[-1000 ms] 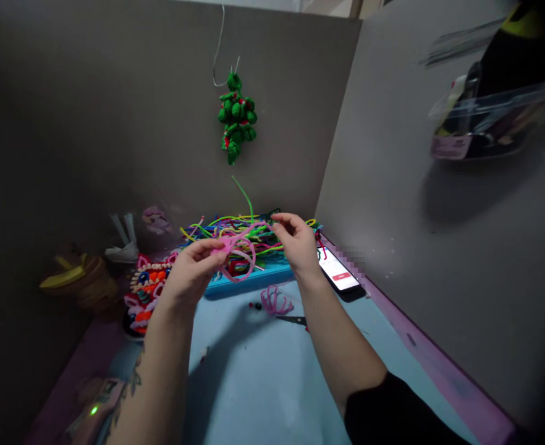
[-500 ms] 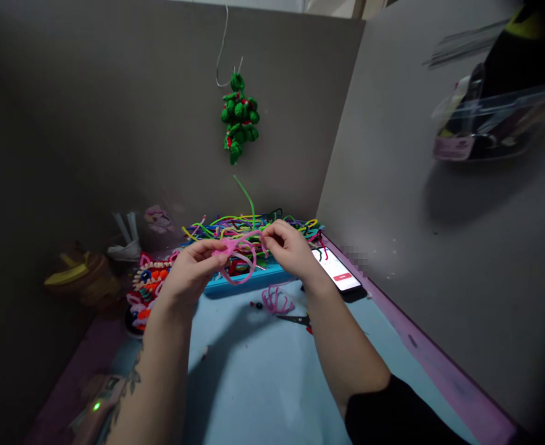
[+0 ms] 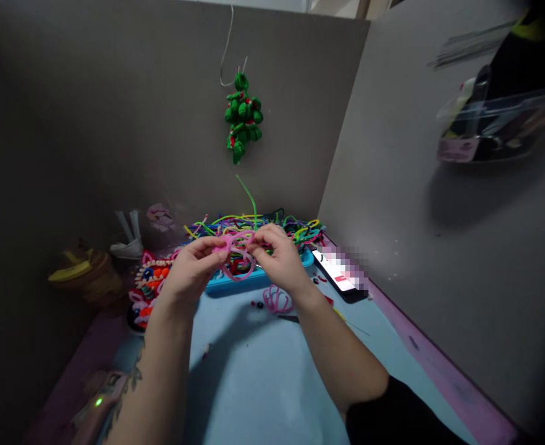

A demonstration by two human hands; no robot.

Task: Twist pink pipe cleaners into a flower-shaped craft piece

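Observation:
A looped piece of pink pipe cleaner (image 3: 236,275) is held up in the air between both hands, above the front edge of a blue tray (image 3: 240,285). My left hand (image 3: 197,262) pinches its gathered end between thumb and fingers. On the other side, my right hand (image 3: 277,253) has its fingertips closed on the upper part of the loop. Many coloured pipe cleaners (image 3: 221,224) fill the tray behind. Below the hands on the table lies a pink looped piece (image 3: 278,300). Scissors (image 3: 289,318) lie beside it, partly covered by my right forearm.
A phone with a lit screen (image 3: 340,275) lies to the right. Red and orange fuzzy figures (image 3: 149,290) fill a container at left, near a brown pot (image 3: 87,275). A device with a green light (image 3: 99,402) sits front left. A green ornament (image 3: 243,117) hangs on the back wall.
My right hand has moved left and slightly down, closer to my left hand, bringing the strand in against the loop. My left hand stays nearly in place, still pinching.

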